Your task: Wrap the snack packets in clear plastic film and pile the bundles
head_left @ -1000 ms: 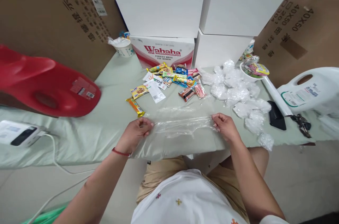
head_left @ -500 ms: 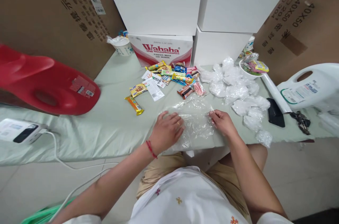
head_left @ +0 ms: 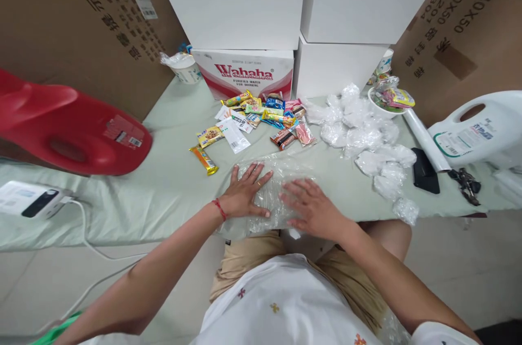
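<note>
A sheet of clear plastic, perhaps a bag or film (head_left: 269,198), lies crinkled at the table's near edge. My left hand (head_left: 244,192) rests on its left part, fingers spread and palm down. Over its right part is my right hand (head_left: 312,206), fingers stretched out and slightly blurred. Neither hand grips anything. Beyond the plastic lies a pile of small wrapped snacks (head_left: 277,116), with an orange and yellow snack bar (head_left: 204,160) nearest my left hand. Crumpled clear plastic bundles (head_left: 359,127) are heaped to the right.
A red jug (head_left: 81,127) and a white device with a cable (head_left: 32,201) are at left. At right are a white bottle (head_left: 477,133), a plastic roll (head_left: 426,141), a black phone (head_left: 426,173), keys (head_left: 465,184) and a snack bowl (head_left: 387,108). Boxes (head_left: 248,75) line the back.
My right hand has let go of the plastic's right edge and moved left, fingers now extended. My left hand has shifted left and spread its fingers. The plastic lies farther left.
</note>
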A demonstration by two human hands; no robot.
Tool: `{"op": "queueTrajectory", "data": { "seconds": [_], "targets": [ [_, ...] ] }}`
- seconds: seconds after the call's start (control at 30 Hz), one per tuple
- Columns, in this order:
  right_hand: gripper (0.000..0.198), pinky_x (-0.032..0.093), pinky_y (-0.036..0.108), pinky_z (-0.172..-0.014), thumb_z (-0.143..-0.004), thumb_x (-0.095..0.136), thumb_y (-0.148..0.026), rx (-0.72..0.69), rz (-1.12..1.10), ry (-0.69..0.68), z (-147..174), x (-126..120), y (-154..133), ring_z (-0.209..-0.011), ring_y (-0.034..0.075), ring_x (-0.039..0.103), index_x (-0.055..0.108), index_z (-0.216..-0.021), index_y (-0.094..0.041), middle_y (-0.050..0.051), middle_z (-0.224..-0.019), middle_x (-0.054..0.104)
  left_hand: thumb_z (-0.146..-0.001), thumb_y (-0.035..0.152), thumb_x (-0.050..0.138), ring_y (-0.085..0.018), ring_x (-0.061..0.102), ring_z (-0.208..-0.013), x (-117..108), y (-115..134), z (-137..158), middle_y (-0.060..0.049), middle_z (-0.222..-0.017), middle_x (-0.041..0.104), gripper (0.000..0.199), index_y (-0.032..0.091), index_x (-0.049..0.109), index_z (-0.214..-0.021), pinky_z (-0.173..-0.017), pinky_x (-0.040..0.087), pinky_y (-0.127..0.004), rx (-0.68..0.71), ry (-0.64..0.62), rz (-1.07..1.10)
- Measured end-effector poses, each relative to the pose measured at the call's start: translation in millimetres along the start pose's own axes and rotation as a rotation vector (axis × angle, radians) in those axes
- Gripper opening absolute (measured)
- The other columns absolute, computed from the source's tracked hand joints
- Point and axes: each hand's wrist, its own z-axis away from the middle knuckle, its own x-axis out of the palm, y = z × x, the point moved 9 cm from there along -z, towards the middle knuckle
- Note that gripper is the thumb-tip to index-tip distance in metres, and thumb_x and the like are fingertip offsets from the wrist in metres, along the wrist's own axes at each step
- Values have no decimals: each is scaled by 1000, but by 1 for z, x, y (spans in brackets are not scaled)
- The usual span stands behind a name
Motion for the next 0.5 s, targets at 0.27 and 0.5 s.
{"op": "queueTrajectory", "data": {
  "seconds": [0.27,0.5],
  "targets": [
    [50,42,57,-110,-105,44,-48,561,84,256,90,-27,107,-131,35,52,61,-139,-16,21,-138,61,-62,90,67,-47,0,-160,3,-15,5,-22,-173,0,134,26,14,-167,-116,-9,-78,-8,-61,24],
    [21,44,46,-101,-91,61,-36,700,-45,203,42,0,94,-113,32,54,72,-97,-19,15,-109,69,-59,92,68,-48,-2,-159,1,-11,6,-23,-173,0,135,28,16,-167,-116,-7,-79,-12,-60,8]
  ]
}}
